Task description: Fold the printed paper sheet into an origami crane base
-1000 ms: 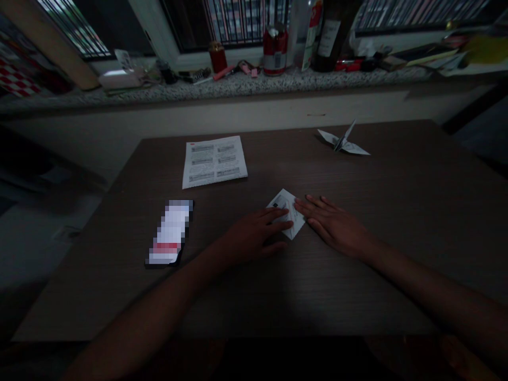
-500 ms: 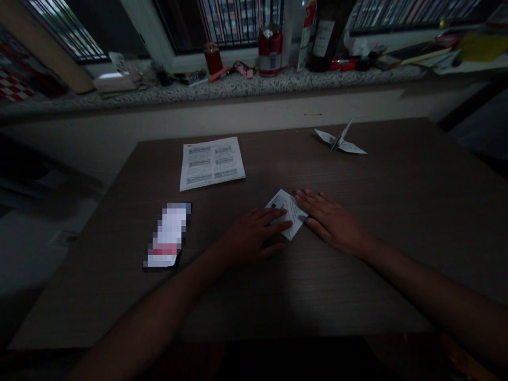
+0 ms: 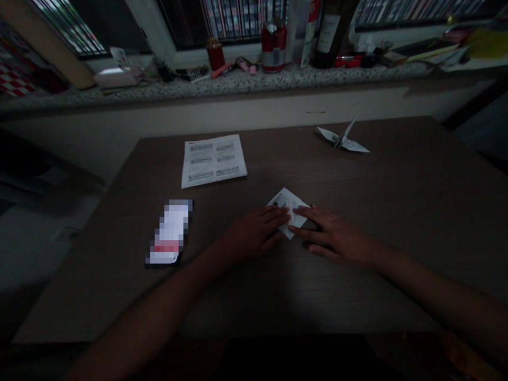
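Your part-open right hand (image 3: pixel 337 236) shifts from the paper's (image 3: pixel 286 198) two o'clock edge to fingertips on it around four, flattish left hand (image 3: pixel 254 230) at nine, neither gripping, so it looks steadied mid-table (image 3: pixel 254 301).

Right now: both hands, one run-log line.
left hand: on white printed diamond-shaped folded paper | right hand: touching same paper | white paper crane: apart, beyond right hand

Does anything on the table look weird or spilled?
Yes: the smartphone on the left looks odd, because big square blocks blot most of it out. I see no spill. The origami crane looks fine; the left hand and right hand partly hide the folded paper.
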A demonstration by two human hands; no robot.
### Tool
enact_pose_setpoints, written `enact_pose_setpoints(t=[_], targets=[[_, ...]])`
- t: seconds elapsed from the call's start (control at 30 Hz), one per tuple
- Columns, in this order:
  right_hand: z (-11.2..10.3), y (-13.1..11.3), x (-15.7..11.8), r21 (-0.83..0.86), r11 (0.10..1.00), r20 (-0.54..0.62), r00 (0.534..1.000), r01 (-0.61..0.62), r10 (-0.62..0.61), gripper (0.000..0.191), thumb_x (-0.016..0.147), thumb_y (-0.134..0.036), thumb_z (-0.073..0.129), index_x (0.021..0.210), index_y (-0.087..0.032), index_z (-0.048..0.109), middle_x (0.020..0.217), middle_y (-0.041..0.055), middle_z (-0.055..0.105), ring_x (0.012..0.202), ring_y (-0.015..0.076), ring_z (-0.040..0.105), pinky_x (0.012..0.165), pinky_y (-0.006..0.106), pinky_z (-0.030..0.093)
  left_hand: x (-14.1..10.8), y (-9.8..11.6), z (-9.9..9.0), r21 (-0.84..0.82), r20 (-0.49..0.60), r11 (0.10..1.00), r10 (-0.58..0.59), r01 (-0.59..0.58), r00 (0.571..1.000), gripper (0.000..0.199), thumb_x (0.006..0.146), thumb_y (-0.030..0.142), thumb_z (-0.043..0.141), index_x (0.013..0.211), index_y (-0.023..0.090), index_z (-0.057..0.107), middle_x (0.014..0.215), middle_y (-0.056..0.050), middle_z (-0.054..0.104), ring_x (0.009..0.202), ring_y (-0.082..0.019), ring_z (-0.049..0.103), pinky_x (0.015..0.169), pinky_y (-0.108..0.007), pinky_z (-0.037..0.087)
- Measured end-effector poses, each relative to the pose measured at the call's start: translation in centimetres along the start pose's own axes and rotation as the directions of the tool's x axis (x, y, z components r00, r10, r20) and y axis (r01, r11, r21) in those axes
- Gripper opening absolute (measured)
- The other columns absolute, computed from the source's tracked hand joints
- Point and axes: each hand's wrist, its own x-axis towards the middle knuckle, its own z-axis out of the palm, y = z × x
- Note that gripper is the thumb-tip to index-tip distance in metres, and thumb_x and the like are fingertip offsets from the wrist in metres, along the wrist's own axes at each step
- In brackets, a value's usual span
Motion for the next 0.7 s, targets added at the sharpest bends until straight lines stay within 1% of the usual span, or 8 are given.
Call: enact_pose_setpoints(t=[0.07,0.2,0.37,0.47,0.63,0.7], targets=[[-0.18,-0.33,-0.12,0.004,1.000,0.013,1.000,0.027,-0.027,0.055,0.102,-0.038,0.059,0.156,-0.033,0.047,0.173,0.0102,0.020,0.156,0.0371,0.024,0.121,0.064,0.032,-0.05,0.05,-0.03,0.003,0.008,1.000,-0.003,0.003,1.000,0.048,0.109,0.044,0.043,0.151,0.021,0.050,0.163,-0.006,0.043,0.153,-0.024,0.036,0.126,-0.044,0.032],[-0.43,-0.87,-0.11,0.039,0.997,0.025,0.997,0.069,-0.070,0.054,0.099,-0.039,0.064,0.152,-0.039,0.051,0.174,0.0050,0.015,0.157,0.0378,0.019,0.122,0.067,0.025,-0.18,0.03,0.01,0.007,0.008,1.000,-0.002,0.002,1.000,0.049,0.109,0.045,0.043,0.153,0.023,0.047,0.164,-0.005,0.041,0.154,-0.022,0.035,0.126,-0.044,0.030],[-0.47,-1.02,-0.06,0.059,0.996,0.024,0.997,0.068,-0.070,0.053,0.098,-0.039,0.066,0.149,-0.041,0.054,0.175,0.0028,0.012,0.158,0.0378,0.018,0.123,0.067,0.024,-0.22,-0.03,0.07,0.015,0.008,1.000,0.003,-0.003,1.000,0.050,0.109,0.046,0.043,0.152,0.022,0.049,0.164,-0.005,0.041,0.153,-0.024,0.035,0.126,-0.044,0.030],[-0.28,-0.80,-0.16,0.061,0.996,0.013,0.997,0.071,-0.072,0.054,0.097,-0.039,0.067,0.149,-0.040,0.054,0.175,0.0036,0.014,0.157,0.0378,0.018,0.123,0.067,0.023,-0.22,-0.06,-0.01,0.025,0.013,1.000,0.007,-0.008,1.000,0.049,0.109,0.046,0.043,0.152,0.023,0.049,0.165,-0.005,0.041,0.153,-0.025,0.036,0.126,-0.044,0.030],[0.05,-0.47,-0.37,0.042,0.997,0.010,0.998,0.059,-0.060,0.060,0.099,-0.040,0.065,0.155,-0.030,0.048,0.174,0.0116,0.014,0.158,0.0366,0.019,0.124,0.065,0.023,-0.23,-0.19,0.00,0.025,0.020,1.000,0.017,-0.018,1.000,0.049,0.110,0.044,0.042,0.154,0.022,0.046,0.165,-0.005,0.039,0.154,-0.023,0.034,0.127,-0.044,0.029],[0.00,-0.46,-0.38,0.044,0.997,0.019,0.998,0.057,-0.057,0.059,0.098,-0.041,0.065,0.154,-0.031,0.049,0.174,0.0100,0.014,0.158,0.0366,0.018,0.124,0.065,0.024,-0.23,-0.23,0.06,0.025,0.025,0.999,0.021,-0.022,0.999,0.049,0.110,0.043,0.042,0.154,0.022,0.046,0.166,-0.005,0.039,0.154,-0.024,0.034,0.127,-0.044,0.029]])
